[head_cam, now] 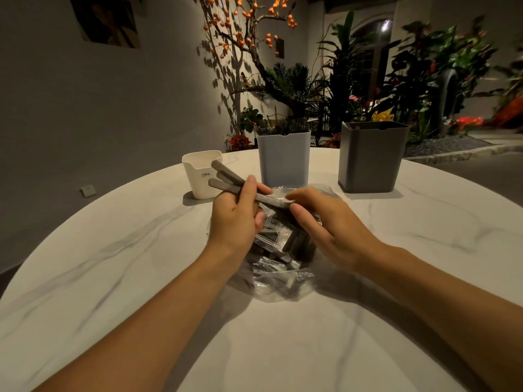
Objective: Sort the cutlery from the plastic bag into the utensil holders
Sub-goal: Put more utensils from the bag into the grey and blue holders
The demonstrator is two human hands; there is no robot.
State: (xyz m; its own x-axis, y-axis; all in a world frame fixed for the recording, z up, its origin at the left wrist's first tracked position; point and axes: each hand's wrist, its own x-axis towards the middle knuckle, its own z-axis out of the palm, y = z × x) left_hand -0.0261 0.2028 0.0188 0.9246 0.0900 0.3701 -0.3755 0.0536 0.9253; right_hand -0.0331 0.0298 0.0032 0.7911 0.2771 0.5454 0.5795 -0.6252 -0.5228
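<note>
A single view is given, from a wide-angle camera worn on the person's head. It looks forward and down across a round marbled counter (113,278), whose near edge runs off the bottom of the frame. Both forearms reach in from the lower corners and meet close under the lens, so the left hand (236,216) and the right hand (325,222) sit just below the middle of the frame. Farther off, the view takes in three holders (284,159) near the counter's far edge, then a wall and plants (297,86) behind. The wide lens bows the counter's rim and stretches the edges. No second view shares the scene.
</note>
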